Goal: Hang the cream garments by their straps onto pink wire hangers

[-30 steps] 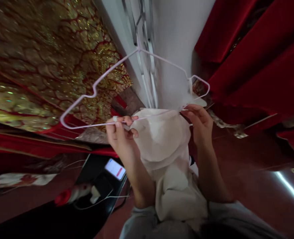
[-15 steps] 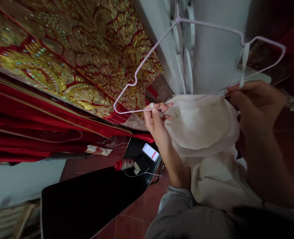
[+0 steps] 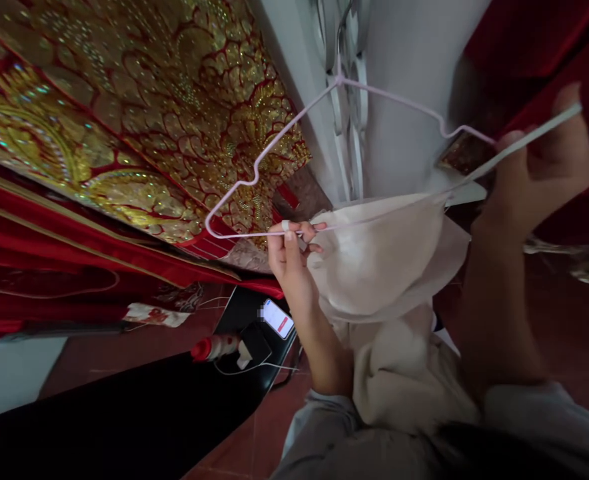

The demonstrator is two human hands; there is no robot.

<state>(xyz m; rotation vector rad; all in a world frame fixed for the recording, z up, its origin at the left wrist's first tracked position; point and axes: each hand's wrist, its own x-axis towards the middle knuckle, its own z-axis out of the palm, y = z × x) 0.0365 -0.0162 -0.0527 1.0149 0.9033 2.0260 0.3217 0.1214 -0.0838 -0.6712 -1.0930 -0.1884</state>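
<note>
A pale pink wire hanger point(image 3: 294, 125) hangs with its hook up by a white scrolled metal frame. My left hand point(image 3: 294, 250) is closed around its bottom bar near the left end. A white band wraps one finger of that hand. Below the bar hangs a cream cloth garment point(image 3: 379, 260). From the garment a thin white ribbon point(image 3: 524, 141) stretches up to the right, pulled taut across the thumb and fingers of my right hand point(image 3: 544, 173). That hand is somewhat blurred and covers the hanger's right end.
Gold sequinned red fabric point(image 3: 174, 100) hangs at the left, above red drapes point(image 3: 74, 247). The white metal frame point(image 3: 359, 127) stands behind the hanger. Below left, a black bench point(image 3: 124, 400) bears a lit phone point(image 3: 278, 319), a red-capped bottle point(image 3: 214, 347) and a white cable.
My right hand has moved up and right, drawing the ribbon out from the hanger's right arm. My left hand keeps its hold on the bar. The view has shifted right.
</note>
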